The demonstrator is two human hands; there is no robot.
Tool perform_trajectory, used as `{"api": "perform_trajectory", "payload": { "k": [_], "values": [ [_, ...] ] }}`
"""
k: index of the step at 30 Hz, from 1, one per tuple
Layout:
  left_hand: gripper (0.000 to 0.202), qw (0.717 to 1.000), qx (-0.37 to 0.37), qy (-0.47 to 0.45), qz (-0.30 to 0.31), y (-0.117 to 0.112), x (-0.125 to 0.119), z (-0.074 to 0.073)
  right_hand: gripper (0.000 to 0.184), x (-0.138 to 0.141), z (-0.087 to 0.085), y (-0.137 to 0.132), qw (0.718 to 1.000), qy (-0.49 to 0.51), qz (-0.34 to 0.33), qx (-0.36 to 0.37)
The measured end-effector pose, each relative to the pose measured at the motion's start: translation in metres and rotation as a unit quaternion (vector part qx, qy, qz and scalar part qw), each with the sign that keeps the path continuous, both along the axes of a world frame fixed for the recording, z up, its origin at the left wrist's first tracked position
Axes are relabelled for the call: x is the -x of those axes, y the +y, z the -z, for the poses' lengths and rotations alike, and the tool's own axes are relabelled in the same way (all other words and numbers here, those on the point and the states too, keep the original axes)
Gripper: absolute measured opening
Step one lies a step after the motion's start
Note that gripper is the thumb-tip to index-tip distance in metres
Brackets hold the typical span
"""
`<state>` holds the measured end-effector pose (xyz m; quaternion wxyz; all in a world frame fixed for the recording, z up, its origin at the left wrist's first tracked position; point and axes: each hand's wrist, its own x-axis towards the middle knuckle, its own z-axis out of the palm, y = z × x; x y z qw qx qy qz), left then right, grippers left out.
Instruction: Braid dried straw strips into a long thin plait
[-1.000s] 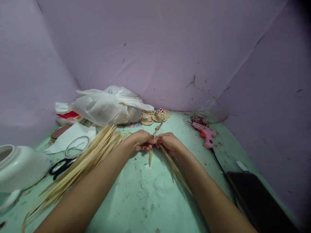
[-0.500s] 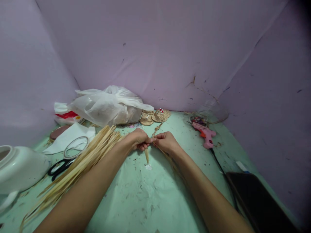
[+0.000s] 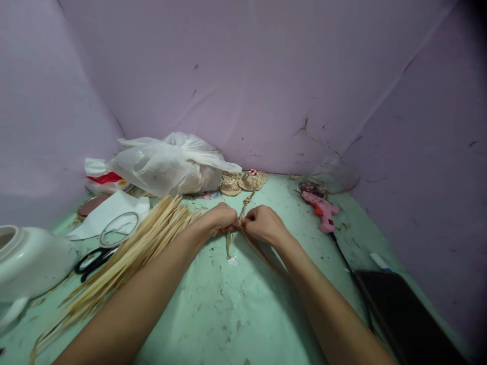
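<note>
Fingers (image 3: 233, 223) of the left hand (image 3: 216, 219) and right hand (image 3: 265, 225) pinch tight on the straw braid (image 3: 245, 203) mid-table (image 3: 236, 309) toward the far edge, where only a short length looks plaited, with loose strands (image 3: 262, 253) and the left-edge straw bundle (image 3: 133, 253) seemingly unworked.

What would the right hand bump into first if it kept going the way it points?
Most likely the left hand: the right hand points straight at it, and both pinch the straw braid between them.

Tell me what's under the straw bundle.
Black scissors: the handles stick out left of the straw bundle, the blades are covered by it. Anything else beneath is hidden.
</note>
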<state>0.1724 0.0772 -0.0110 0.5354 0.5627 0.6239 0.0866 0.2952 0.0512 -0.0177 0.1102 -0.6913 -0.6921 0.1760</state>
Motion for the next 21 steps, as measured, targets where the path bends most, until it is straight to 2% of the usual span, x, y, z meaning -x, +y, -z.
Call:
{"api": "perform_trajectory", "payload": {
  "k": [5,9,14,17,21],
  "values": [
    [0.010,0.999,-0.040,-0.011,-0.016,-0.004,-0.007,0.004,0.023,0.006,-0.012,-0.006,0.998,-0.037,0.033,0.031],
    [0.012,0.996,0.030,-0.051,-0.067,-0.002,-0.007,0.007,0.024,0.017,-0.024,-0.017,0.996,-0.078,0.031,0.007],
    [0.018,0.979,0.118,-0.142,-0.090,0.006,-0.002,0.013,0.020,0.038,-0.031,-0.032,0.993,-0.119,0.003,-0.009],
    [0.022,0.976,0.100,-0.159,-0.108,0.007,-0.001,0.016,0.018,0.049,-0.032,-0.037,0.989,-0.138,-0.054,0.004],
    [0.015,0.987,0.034,-0.139,-0.069,0.006,0.002,0.016,0.018,0.048,-0.037,-0.039,0.988,-0.121,-0.097,0.018]
  ]
}}
